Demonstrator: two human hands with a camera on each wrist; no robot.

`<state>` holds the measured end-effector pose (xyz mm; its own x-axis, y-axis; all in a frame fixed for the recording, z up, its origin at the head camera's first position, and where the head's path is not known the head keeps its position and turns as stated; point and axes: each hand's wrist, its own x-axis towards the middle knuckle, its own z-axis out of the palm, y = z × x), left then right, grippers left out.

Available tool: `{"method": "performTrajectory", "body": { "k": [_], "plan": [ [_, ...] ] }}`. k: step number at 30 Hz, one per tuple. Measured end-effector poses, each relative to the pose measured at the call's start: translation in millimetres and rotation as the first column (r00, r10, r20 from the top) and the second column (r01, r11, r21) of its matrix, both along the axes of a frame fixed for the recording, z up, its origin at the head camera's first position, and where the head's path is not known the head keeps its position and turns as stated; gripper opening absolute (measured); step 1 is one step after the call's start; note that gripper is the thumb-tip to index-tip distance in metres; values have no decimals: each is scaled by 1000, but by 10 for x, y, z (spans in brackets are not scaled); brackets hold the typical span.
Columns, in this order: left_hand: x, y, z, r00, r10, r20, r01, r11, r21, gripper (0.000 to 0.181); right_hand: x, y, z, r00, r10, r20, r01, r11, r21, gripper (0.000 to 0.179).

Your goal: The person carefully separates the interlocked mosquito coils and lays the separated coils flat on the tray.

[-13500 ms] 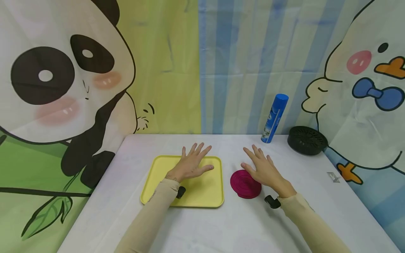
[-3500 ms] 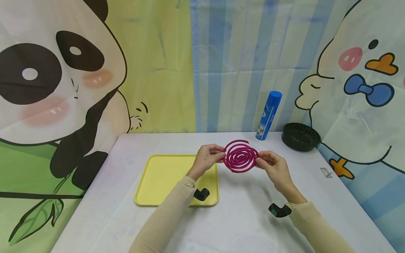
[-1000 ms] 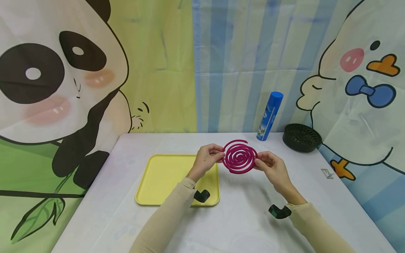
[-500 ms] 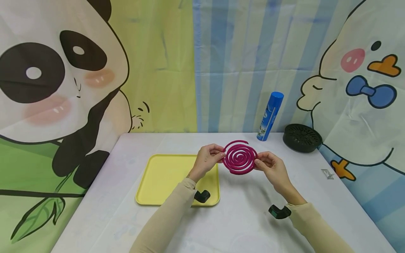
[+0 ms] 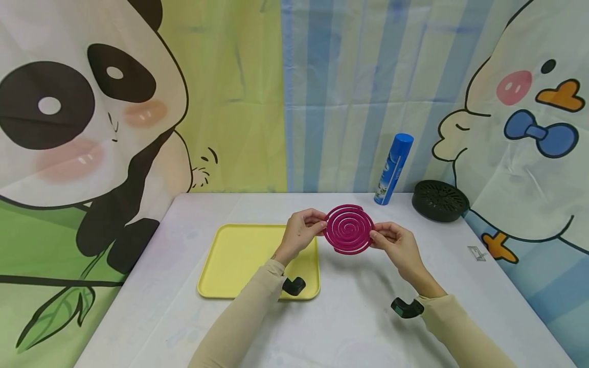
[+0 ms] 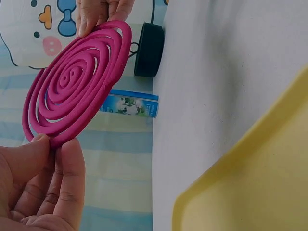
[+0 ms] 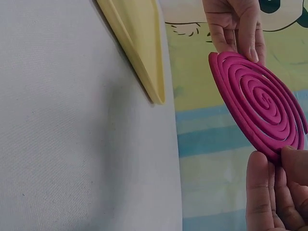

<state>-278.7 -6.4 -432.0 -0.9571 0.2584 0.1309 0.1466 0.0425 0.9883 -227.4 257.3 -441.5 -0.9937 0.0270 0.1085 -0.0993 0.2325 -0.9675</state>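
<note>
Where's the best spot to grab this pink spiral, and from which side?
Probably pinch opposite edges of the pink spiral, coming from left and right, as the left hand and right hand do. It is thin and flat, with gaps between turns, so holding one edge might let it sag.

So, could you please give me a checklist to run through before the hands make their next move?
1. Left hand pinching the magenta coil by its edge: ok.
2. Right hand pinching the opposite edge: ok.
3. Coil held off the white table: ok.
4. Yellow tray flat on the table: ok.
5. Blue spray can apart from both hands: ok.
6. Inside of the black round case: cannot tell, hidden.
</note>
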Motion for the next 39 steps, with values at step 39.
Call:
{"method": "performTrajectory", "body": {
  "k": [39],
  "plan": [
    [8,-5,-71,997,58,-41,-59,998,-21,12,3,-7,40,998,0,58,-3,999,51,34]
  ]
}}
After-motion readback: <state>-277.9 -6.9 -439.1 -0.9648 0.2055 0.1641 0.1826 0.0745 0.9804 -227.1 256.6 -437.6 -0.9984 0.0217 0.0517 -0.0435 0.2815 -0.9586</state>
